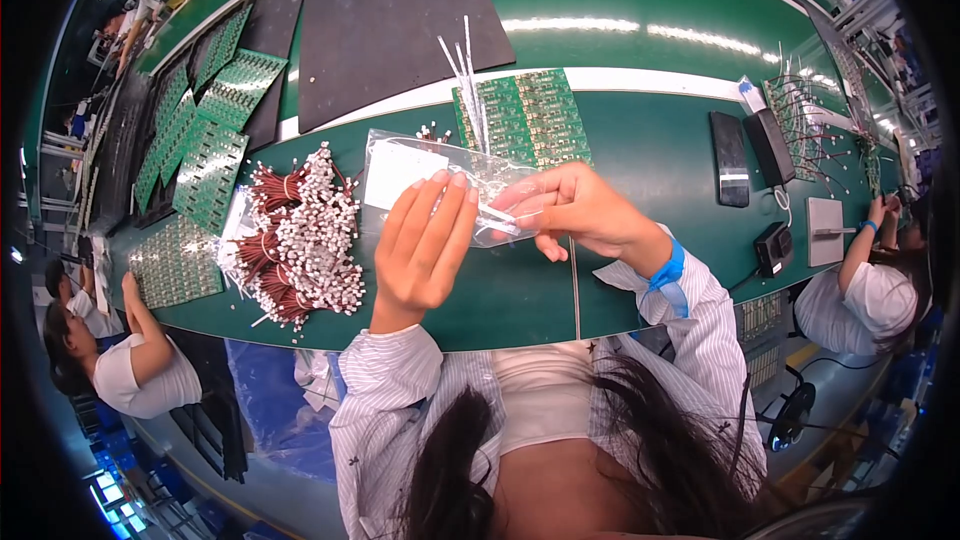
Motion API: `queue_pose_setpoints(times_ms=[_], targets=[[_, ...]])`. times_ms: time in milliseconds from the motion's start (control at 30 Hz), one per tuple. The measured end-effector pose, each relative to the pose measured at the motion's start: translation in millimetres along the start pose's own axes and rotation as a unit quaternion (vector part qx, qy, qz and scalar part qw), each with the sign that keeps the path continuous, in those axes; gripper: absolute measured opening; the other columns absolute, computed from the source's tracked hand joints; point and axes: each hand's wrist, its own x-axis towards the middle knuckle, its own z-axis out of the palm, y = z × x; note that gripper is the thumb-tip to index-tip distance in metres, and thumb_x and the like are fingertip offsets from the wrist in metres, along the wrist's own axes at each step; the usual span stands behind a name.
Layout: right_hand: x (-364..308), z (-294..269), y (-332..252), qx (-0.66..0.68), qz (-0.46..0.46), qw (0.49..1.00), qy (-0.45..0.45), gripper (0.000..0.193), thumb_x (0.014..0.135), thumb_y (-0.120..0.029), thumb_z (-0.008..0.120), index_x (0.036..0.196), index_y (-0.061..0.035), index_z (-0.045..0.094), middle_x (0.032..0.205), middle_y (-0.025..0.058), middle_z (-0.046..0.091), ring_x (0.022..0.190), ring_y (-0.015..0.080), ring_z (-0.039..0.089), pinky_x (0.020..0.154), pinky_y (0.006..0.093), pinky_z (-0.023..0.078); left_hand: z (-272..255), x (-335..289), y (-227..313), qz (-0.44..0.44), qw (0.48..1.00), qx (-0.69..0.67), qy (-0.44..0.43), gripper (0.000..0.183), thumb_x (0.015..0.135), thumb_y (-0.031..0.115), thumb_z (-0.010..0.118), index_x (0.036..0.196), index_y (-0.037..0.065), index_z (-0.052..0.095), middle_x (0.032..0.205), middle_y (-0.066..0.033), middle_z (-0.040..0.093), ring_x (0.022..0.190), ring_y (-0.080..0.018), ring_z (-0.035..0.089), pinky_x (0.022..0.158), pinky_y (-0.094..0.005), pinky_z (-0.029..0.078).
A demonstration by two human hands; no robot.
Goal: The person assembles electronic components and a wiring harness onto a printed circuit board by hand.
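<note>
While the left hand (pixel 425 245) is lying flat against the clear plastic bag (pixel 440 180), the right hand (pixel 580 210) is pinching its right end above the green table (pixel 650 150).

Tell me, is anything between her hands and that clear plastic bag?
Nothing visible. The left hand is flat against the clear plastic bag, and the right hand pinches its right end above the green table.

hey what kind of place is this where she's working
Most likely an electronics assembly line in a factory. Green circuit boards lie in rows on a long green workbench, a pile of red wire leads with white connectors sits beside the hands, and other workers sit at the same bench.
</note>
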Motion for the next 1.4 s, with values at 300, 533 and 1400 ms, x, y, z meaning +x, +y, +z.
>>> queue_pose_setpoints(times_ms=[300,533,1400], targets=[[5.8,0.2,14.7,0.064,0.035,0.997,-0.003,0.023,0.082,-0.005,0.06,0.1,0.0074,0.059,0.084,0.0157,0.065,0.051,0.009,0.054,0.043,0.0206,0.043,3.9,-3.0,-3.1,0.005,1.0,0.008,-0.013,0.021,0.074,0.0,0.058,0.094,-0.003,0.064,0.098,-0.0146,0.063,0.096,-0.0268,0.061,0.081,-0.0365,0.051],[8.9,-8.0,17.4,-0.019,-0.019,0.999,0.024,0.024,0.083,-0.009,0.061,0.102,0.0055,0.06,0.086,0.0144,0.065,0.057,0.0084,0.055,0.045,0.0208,0.045,16.4,-13.3,-6.7,-0.01,1.0,0.015,-0.025,0.024,0.074,0.0,0.058,0.098,-0.001,0.064,0.105,-0.0127,0.062,0.099,-0.0271,0.059,0.081,-0.0364,0.05],[-1.9,-12.3,-3.1,-0.461,-0.185,0.863,-0.09,0.013,0.074,-0.003,0.058,0.085,0.0019,0.063,0.074,0.009,0.06,0.065,0.0213,0.059,0.059,0.0287,0.046,19.4,-25.2,1.8,-0.38,0.672,-0.551,-0.317,0.052,0.067,0.011,0.075,0.115,0.002,0.054,0.081,-0.0036,0.065,0.072,-0.0057,0.057,0.063,-0.0196,0.043]])
